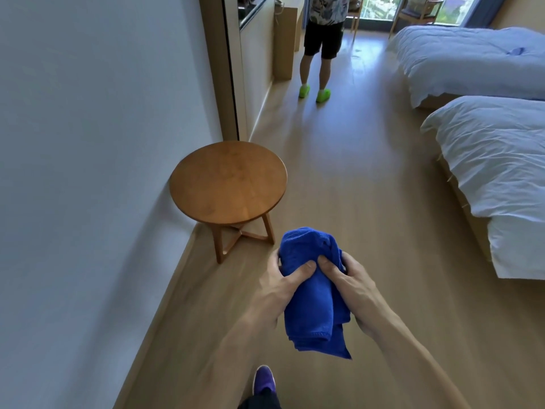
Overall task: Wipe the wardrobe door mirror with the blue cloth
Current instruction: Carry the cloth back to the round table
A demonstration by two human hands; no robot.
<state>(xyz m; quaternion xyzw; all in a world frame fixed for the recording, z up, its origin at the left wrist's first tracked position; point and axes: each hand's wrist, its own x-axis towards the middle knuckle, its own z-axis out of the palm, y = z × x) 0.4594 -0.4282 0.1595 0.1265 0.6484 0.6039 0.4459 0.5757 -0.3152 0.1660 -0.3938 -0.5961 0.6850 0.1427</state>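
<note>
Blue cloth [312,290], plush terry, bunched, gripped by both hands: left [283,286], right [351,287]

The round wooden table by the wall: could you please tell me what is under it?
Under the round wooden table, only its crossed wooden legs and bare floor show; the tabletop hides the area directly beneath.

Blue cloth [312,296], folded and bunched, held in mid-air above wooden floor

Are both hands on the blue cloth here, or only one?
Touching, both. The head view shows the left hand and right hand gripping the bunched blue cloth from either side, thumbs pressed into its front.
</note>
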